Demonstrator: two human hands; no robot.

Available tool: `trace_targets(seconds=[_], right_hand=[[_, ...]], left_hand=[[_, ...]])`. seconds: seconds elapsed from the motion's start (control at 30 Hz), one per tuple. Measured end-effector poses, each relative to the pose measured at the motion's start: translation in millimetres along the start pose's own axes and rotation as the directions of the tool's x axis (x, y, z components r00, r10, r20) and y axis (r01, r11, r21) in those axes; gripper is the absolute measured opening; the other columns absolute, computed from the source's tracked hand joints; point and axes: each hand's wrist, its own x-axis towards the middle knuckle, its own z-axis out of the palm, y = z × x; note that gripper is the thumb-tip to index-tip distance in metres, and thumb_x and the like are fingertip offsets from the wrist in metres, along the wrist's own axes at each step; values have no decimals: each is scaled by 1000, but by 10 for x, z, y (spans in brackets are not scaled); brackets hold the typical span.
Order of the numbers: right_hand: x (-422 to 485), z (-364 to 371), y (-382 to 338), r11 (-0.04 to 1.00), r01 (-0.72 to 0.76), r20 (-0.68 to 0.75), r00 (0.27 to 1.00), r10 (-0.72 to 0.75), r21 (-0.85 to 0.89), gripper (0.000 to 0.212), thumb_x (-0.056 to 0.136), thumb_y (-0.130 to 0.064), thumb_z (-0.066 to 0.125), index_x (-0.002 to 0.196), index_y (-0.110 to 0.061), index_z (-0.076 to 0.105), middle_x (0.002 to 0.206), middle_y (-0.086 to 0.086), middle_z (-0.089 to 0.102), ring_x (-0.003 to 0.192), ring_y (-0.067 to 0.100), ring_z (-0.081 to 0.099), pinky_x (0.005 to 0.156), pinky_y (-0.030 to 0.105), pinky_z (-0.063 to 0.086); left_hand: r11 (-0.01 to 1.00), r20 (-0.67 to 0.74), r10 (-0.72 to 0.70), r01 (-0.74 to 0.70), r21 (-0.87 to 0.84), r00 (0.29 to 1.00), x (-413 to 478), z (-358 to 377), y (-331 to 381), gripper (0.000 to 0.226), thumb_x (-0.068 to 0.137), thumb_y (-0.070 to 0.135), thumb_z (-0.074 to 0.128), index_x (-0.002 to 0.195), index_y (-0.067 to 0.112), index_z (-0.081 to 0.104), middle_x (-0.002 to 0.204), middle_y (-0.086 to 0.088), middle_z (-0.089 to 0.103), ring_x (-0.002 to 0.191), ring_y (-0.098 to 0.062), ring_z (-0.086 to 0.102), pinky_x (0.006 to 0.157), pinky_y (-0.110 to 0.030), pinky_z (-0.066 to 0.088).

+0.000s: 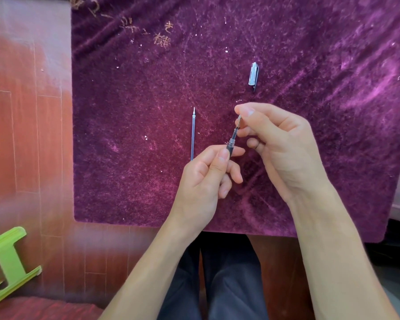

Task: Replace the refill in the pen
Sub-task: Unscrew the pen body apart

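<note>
My left hand (206,179) grips the pen barrel (231,144) near its dark grip, tilted up to the right. Out of the barrel's open end sticks a thin refill (237,123), and my right hand (280,144) pinches its tip between thumb and fingers. A second refill (192,135), clear with a pointed tip, lies loose on the purple cloth (310,65) just left of my hands, pointing away from me. The pen cap (253,75) lies on the cloth beyond my right hand. Most of the barrel is hidden inside my left hand.
The purple velvet cloth covers a small table whose near edge (217,228) runs above my knees. A red wooden floor (28,135) lies to the left, with a green plastic stool (5,262) at the lower left.
</note>
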Motion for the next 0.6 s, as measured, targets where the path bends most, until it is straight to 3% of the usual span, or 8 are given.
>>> trace_targets(seconds=[0.17, 0.23, 0.3, 0.4, 0.5, 0.6], right_hand=[[160, -9, -116, 994, 103, -134, 985, -106, -31, 8, 98, -23, 77, 100, -22, 85, 93, -3, 84, 78, 3, 73, 73, 19, 51], [270, -1, -172, 974, 173, -179, 964, -198, -146, 8, 96, -18, 77, 100, -20, 84, 92, -4, 85, 76, 4, 77, 70, 12, 53], [383, 21, -223, 932, 216, -199, 939, -280, -292, 10, 95, -18, 77, 101, -18, 84, 91, -5, 85, 77, 6, 80, 72, 14, 56], [530, 62, -251, 761, 286, -125, 893, -432, -582, 10, 96, -21, 76, 103, -20, 84, 99, -10, 81, 82, 6, 75, 80, 20, 59], [663, 103, -238, 572, 330, -30, 848, -529, -751, 11, 97, -23, 76, 104, -19, 83, 108, -1, 74, 95, 17, 69, 85, 21, 53], [779, 128, -219, 486, 313, -3, 839, -545, -816, 13, 97, -25, 77, 106, -19, 85, 115, 3, 69, 108, 23, 63, 86, 1, 37]], left_hand=[[995, 26, 29, -26, -99, 999, 32, -7, 56, 30, 106, 24, 42, 116, 15, 69, 79, -4, 67, 63, -13, 57, 65, -29, 49], [989, 3, 35, -34, -145, 999, 44, -14, 64, 30, 105, 25, 42, 115, 14, 69, 81, -6, 67, 67, -16, 58, 70, -35, 49], [987, -16, 32, -34, -156, 999, 50, -9, 62, 30, 105, 25, 42, 114, 14, 69, 82, -6, 67, 68, -16, 58, 71, -37, 48], [989, -30, 20, -24, -148, 999, 51, 17, 44, 31, 104, 24, 42, 111, 17, 71, 80, -5, 68, 66, -15, 58, 69, -34, 49], [989, -34, 13, -18, -145, 999, 57, 30, 19, 31, 104, 25, 42, 110, 19, 72, 79, -4, 68, 66, -14, 58, 67, -30, 49], [989, -43, 10, -17, -148, 999, 57, 29, 1, 30, 104, 27, 43, 109, 20, 72, 79, -3, 68, 66, -13, 58, 67, -31, 49]])
